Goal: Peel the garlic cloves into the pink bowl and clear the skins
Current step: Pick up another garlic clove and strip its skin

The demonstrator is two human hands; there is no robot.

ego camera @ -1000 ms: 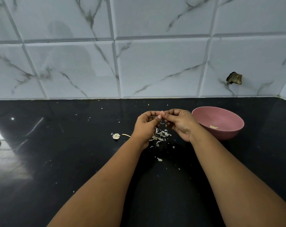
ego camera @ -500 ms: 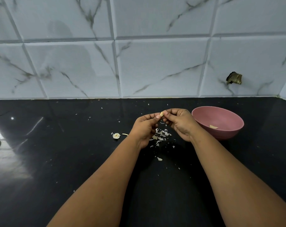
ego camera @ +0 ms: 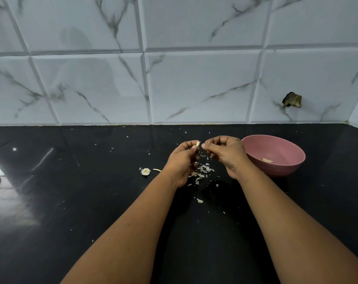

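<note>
My left hand [ego camera: 181,160] pinches a small pale garlic clove [ego camera: 198,143] between thumb and fingertips, held up over the black counter. My right hand [ego camera: 225,153] is just right of it, fingers curled, thumb and forefinger pinched together close to the clove; whether it holds a bit of skin I cannot tell. Below the hands lies a heap of torn garlic skins [ego camera: 201,171]. The pink bowl [ego camera: 288,152] stands to the right of my right hand with one peeled clove [ego camera: 267,160] inside.
A garlic root stub [ego camera: 145,171] and a thin stem piece [ego camera: 157,170] lie left of my left hand. Skin flakes [ego camera: 199,200] are scattered across the black counter [ego camera: 71,201]. The tiled wall [ego camera: 194,89] rises behind, with a broken hole [ego camera: 292,100] at right.
The hands have drawn slightly apart. The clove, earlier hidden between both sets of fingertips, now shows at the tips of my left hand.
</note>
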